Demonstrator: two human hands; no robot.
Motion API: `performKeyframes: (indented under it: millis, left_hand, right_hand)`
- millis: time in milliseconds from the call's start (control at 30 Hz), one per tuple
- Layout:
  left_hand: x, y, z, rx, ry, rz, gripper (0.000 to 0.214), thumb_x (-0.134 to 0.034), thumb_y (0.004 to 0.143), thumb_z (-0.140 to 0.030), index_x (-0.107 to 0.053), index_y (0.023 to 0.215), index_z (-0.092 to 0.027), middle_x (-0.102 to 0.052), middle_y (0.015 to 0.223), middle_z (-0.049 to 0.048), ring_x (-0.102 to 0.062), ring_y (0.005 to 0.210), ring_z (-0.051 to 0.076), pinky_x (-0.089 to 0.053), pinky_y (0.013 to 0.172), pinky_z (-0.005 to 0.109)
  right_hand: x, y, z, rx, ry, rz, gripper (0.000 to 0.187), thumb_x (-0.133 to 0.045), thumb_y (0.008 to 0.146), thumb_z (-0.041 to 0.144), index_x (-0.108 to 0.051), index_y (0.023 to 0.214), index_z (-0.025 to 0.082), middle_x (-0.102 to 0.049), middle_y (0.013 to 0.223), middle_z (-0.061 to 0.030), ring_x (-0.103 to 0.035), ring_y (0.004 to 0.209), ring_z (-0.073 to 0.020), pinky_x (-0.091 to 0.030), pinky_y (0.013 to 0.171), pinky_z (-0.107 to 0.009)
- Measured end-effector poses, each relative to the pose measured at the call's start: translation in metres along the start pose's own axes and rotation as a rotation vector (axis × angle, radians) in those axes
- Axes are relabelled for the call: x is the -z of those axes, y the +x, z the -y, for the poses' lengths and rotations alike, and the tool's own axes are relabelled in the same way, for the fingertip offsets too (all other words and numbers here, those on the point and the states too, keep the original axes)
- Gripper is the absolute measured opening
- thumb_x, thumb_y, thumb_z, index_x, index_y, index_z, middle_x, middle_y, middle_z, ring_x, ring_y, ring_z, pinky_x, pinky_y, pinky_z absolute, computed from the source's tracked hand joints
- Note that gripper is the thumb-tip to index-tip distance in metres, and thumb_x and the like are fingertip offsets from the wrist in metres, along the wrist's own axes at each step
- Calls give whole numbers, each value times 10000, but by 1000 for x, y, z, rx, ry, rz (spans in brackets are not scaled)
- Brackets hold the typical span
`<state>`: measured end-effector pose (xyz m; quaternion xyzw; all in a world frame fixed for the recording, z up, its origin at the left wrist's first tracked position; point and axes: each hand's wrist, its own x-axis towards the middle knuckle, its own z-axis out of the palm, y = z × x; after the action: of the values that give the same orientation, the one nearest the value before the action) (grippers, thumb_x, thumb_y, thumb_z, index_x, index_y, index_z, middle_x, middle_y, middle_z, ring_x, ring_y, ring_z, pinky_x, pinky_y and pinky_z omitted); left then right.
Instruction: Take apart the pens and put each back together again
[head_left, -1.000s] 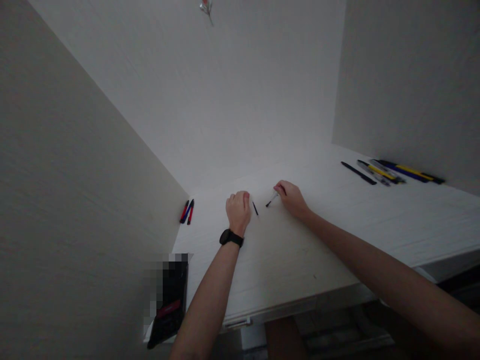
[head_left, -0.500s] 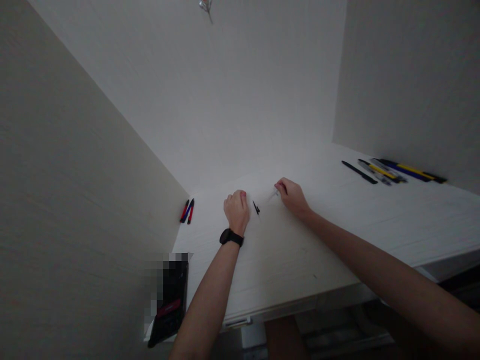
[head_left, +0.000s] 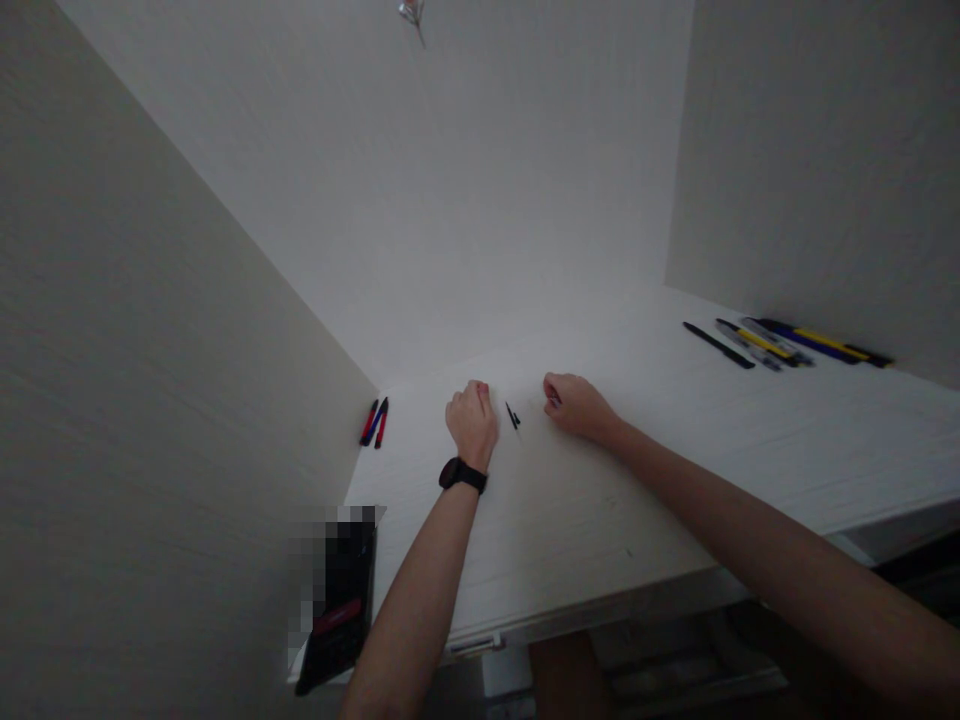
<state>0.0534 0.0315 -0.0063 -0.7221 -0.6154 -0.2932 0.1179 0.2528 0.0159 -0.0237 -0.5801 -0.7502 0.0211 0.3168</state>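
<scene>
My left hand (head_left: 472,422), with a black watch on its wrist, rests as a closed fist on the white desk (head_left: 675,470); whatever is inside the fist is hidden. Just right of it lie small thin black pen parts (head_left: 512,416) on the desk. My right hand (head_left: 574,404) is on the other side of those parts, fingers curled in a pinch close to the desk; a small dark bit shows at its fingertips, too small to name.
Red and blue pens (head_left: 375,422) lie at the desk's far left corner by the wall. Several pens, black, yellow and blue (head_left: 780,343), lie in a row at the far right. A black pouch (head_left: 337,610) sits at the near left edge.
My right hand held a clear pen tube with a dark tip; it has moved left and down toward the black parts, and the tube no longer shows. The left fist barely moved.
</scene>
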Motion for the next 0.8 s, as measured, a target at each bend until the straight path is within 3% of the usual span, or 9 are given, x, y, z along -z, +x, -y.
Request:
performKeyframes:
  millis: [133, 267, 533, 667, 800]
  left_hand:
    - [-1, 0, 0, -8, 12, 2, 446, -207, 1051, -362, -605, 936, -196, -667, 810, 84, -594, 788, 231, -331, 703, 335]
    - [-1, 1, 0, -12, 17, 3, 451, -202, 1051, -364, -604, 932, -196, -668, 810, 84, -598, 777, 228, -330, 693, 333]
    - [-1, 1, 2, 64, 59, 17, 469, -196, 1050, -379, -613, 945, -195, -678, 837, 94, -612, 806, 230, -343, 701, 328]
    - [4, 0, 2, 120, 80, 45, 482, -195, 1048, -405, -618, 957, -191, -688, 881, 106, -626, 849, 239, -357, 721, 326]
    - [14, -3, 1, 218, 105, 109, 508, -181, 1045, -430, -626, 1000, -190, -705, 925, 117, -649, 878, 243, -380, 721, 320]
  right_hand:
    - [2, -1, 2, 27, -72, 78, 70, -569, 710, 153, -542, 750, 204, -623, 721, -52, -496, 688, -183, -286, 653, -297]
    - [6, -1, 4, 8, -80, 51, 59, -586, 737, 215, -579, 793, 201, -627, 706, -44, -504, 674, -181, -274, 653, -297]
    - [9, 3, -15, -490, 18, -302, 305, -391, 916, 311, -659, 832, 191, -632, 684, -86, -499, 611, -187, -254, 586, -294]
    - [10, 4, -22, -684, 125, -329, 358, -361, 908, 323, -680, 811, 194, -659, 766, -128, -527, 653, -212, -298, 604, -301]
    - [10, 4, -26, -734, 164, -333, 394, -330, 885, 333, -689, 827, 182, -685, 840, -157, -553, 700, -233, -337, 618, -305]
